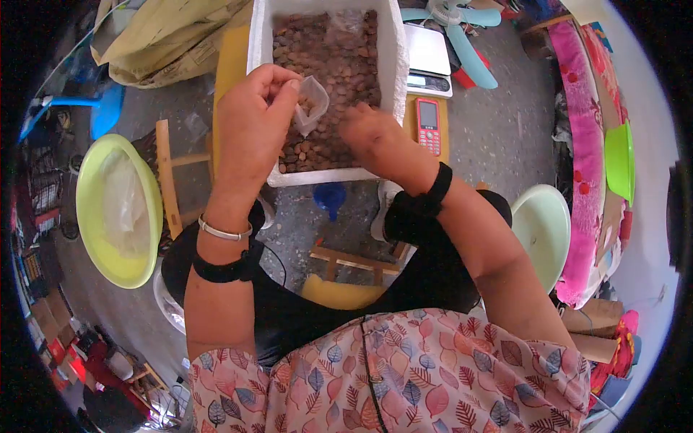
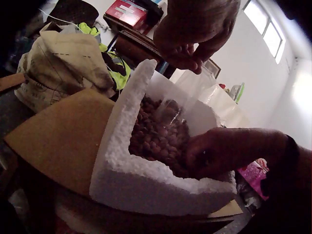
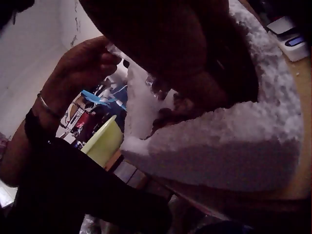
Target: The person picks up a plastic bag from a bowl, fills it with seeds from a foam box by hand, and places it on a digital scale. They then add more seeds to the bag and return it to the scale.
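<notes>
My left hand point(image 1: 254, 112) pinches the rim of a small clear plastic bag point(image 1: 312, 103) between thumb and fingers. Several brown nut-like pieces sit low inside it. Below lies a white foam box point(image 1: 317, 177) full of small, roundish brown nut-like pieces point(image 1: 299, 153). Reaching over the near right wall, my right hand point(image 1: 375, 137) is down among these pieces, its fingers blurred in the head view. The left wrist view has the same right hand point(image 2: 207, 151) low inside the box, fingertips hidden. Another piece of clear plastic point(image 1: 345, 27) lies on the pieces at the far end.
Right of the box are a white scale point(image 1: 427, 61) and a red phone point(image 1: 428, 126). A yellow-green basin point(image 1: 85, 209) holding clear plastic stands at left, a pale basin point(image 1: 559, 224) at right. A fan point(image 1: 446, 13) is beyond the scale, a blue scoop-like thing point(image 1: 330, 198) below the box.
</notes>
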Motion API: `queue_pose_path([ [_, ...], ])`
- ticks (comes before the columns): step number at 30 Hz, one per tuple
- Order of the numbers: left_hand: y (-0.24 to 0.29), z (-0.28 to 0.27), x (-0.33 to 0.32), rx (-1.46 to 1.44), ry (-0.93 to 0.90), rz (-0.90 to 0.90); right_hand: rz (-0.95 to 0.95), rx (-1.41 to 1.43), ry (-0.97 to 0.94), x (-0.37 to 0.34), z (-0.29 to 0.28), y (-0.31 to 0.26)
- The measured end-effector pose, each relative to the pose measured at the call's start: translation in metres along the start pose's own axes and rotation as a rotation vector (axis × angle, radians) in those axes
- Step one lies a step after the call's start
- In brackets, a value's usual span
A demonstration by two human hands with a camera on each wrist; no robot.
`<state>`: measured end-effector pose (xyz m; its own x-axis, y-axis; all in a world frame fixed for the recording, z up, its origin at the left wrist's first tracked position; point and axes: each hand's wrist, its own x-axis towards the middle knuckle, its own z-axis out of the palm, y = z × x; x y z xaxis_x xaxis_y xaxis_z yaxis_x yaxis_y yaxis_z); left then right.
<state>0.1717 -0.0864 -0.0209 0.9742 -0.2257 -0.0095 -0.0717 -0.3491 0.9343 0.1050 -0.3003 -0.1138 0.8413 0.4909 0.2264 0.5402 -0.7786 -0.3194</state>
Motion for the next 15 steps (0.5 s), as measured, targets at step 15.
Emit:
queue_pose_path([
  [15,-0.001,0.0,0.001,0.021,-0.016,0.001,0.173,0.192,0.058,0.027,-0.012,-0.001],
])
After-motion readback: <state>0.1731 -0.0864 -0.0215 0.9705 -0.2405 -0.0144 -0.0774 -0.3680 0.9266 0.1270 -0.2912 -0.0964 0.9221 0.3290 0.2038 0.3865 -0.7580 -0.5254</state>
